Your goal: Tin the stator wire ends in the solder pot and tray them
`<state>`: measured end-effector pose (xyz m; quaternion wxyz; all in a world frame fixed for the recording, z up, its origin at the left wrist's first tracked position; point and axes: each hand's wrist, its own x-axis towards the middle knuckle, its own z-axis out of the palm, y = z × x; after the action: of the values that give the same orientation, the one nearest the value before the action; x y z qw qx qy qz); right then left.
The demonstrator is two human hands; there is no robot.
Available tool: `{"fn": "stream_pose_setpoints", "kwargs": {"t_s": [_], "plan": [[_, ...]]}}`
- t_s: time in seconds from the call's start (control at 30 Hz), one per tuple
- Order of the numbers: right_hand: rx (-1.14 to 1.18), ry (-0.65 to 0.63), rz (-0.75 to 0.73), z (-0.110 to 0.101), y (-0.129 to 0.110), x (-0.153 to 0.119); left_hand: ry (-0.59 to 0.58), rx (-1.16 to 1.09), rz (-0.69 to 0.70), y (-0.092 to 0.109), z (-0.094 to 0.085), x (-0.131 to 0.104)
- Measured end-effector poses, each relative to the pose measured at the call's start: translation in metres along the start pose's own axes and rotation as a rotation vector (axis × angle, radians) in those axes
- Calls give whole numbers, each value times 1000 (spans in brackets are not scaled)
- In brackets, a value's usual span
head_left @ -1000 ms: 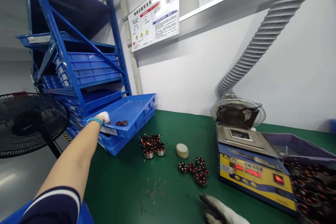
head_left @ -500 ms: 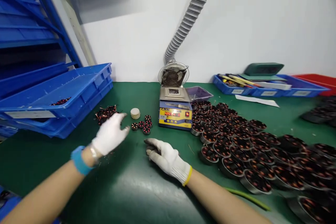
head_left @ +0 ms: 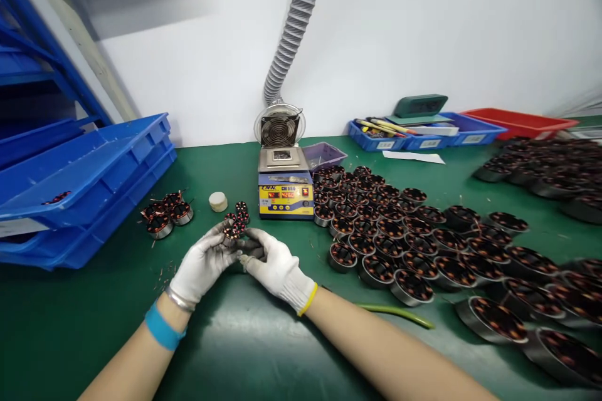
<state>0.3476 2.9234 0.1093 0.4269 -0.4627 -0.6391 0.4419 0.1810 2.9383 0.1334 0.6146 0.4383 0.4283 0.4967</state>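
The small round black coil part with copper-coloured segments [head_left: 231,235] is located between the two hands, above the green work surface [head_left: 226,338]. The white-gloved left hand [head_left: 202,263] has its fingers curled closed on the near left side of the part. The white-gloved right hand [head_left: 275,266] is positioned opposite, fingers bent toward the part; whether its fingertips grip anything cannot be told. Similar small coil parts [head_left: 241,215] lie just beyond the held part. Adjacent to these, on the left, is a pale round pad [head_left: 218,202]; on the right is a blue-and-yellow heating unit with red digits [head_left: 286,200]. Larger metal-rimmed copper coils [head_left: 390,250] cover the right side. Stacked blue plastic trays [head_left: 94,169] stand at far left.
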Motion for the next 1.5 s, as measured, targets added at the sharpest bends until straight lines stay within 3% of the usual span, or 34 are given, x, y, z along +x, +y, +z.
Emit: {"fn": "stream_pose_setpoints", "kwargs": {"t_s": [0.1,0.23,0.33,0.5,0.6,0.73,0.93,1.03,1.1,1.23,1.33,1.4,1.5], "plan": [[-128,127,-136,0,-2,-4,-64,-379,-66,-6,4,-12],[-377,188,-434,-3,-3,-8,-68,-374,-44,-9,1,-15],[-481,187,-506,-4,-3,-8,-83,-287,-37,-8,3,-15],[-470,174,-330,-2,-2,-7,26,37,91,-8,10,-16],[-433,134,-202,0,-1,-8,69,342,267,-14,10,-16],[-308,62,-153,-4,-3,-7,97,704,542,-19,4,-14],[244,135,140,-10,0,5,177,840,656,-20,-2,-11],[526,-35,243,-6,0,7,149,884,715,-23,0,-11],[566,-128,250,-2,-1,5,99,904,760,-25,2,-12],[373,-46,100,-2,-1,0,56,900,779,-27,4,-13],[44,85,-114,-4,2,-5,33,890,740,-29,2,-11],[-188,159,-226,-6,2,-7,54,877,649,-29,2,-10],[-332,188,-305,-8,1,-9,56,882,452,-24,3,-12]]}}
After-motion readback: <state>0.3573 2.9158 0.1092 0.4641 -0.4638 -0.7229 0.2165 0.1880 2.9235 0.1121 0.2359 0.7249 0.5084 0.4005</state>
